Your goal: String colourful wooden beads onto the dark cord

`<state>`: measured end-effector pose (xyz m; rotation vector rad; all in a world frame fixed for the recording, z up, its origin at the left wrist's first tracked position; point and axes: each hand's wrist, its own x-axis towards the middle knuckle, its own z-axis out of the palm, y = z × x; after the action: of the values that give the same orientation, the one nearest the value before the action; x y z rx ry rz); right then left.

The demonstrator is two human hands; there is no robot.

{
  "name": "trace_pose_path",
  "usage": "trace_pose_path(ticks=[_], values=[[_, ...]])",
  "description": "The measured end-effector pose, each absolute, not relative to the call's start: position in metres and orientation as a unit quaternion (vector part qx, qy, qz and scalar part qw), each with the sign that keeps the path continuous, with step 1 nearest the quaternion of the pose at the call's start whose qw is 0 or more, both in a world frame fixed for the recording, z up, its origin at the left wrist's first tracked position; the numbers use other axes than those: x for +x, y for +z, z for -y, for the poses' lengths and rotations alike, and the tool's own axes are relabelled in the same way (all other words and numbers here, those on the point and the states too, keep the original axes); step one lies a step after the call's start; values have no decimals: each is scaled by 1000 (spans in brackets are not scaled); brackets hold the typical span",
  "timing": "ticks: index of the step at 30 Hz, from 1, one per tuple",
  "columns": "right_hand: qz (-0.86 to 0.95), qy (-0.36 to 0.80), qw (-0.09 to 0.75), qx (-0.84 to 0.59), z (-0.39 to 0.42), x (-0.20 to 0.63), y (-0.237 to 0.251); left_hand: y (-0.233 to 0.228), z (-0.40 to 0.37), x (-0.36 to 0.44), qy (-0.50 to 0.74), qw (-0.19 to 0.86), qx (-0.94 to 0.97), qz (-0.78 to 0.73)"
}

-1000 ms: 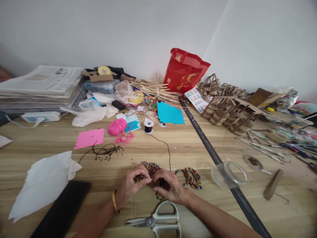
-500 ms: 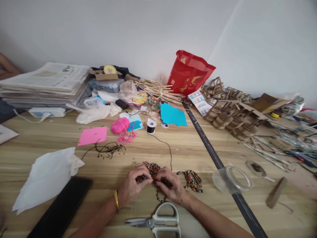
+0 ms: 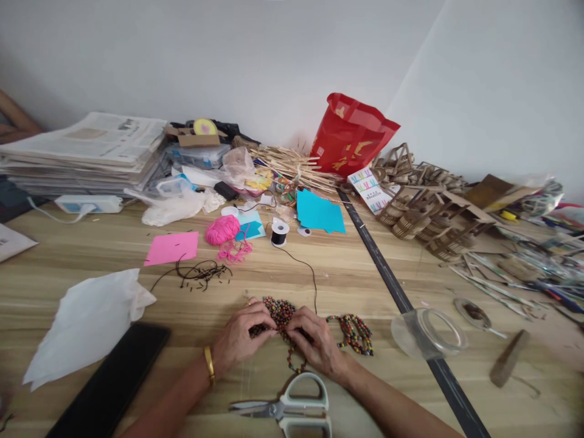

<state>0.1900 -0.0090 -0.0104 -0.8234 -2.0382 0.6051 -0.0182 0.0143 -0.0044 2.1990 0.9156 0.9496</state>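
Note:
Both hands meet over a heap of small multicoloured beads (image 3: 279, 310) strung together on the table. My left hand (image 3: 244, 331), with a gold bracelet at the wrist, has thumb and forefinger pinched at the heap's left side. On the right, my right hand (image 3: 314, 337) pinches at the strand, fingers curled inward. What lies exactly between the fingertips is too small to see, though beads show around them. A short beaded tail (image 3: 292, 360) hangs below toward me. Beside the right hand lies a coiled bead string (image 3: 358, 334). Scissors (image 3: 292, 409) with pale handles rest nearer me.
A black cord spool (image 3: 279, 233) stands beyond the hands, with pink yarn (image 3: 222, 230) beside it. At left are a black phone-like slab (image 3: 112, 380) and white paper (image 3: 86, 325). A clear tape roll (image 3: 429, 333) and small woven baskets (image 3: 424, 222) sit right. Another person's arm (image 3: 18, 115) shows far left.
My left hand has shifted slightly left and its fingertips have drawn a little away from the right hand's. The right hand stays nearly in place, still pinching.

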Motion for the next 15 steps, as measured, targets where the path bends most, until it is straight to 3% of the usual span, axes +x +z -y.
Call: trace_pose_path(ticks=[15], values=[[828,216,399,-330,9,192,-16,-2,-8,-22,205,149,898,-359]])
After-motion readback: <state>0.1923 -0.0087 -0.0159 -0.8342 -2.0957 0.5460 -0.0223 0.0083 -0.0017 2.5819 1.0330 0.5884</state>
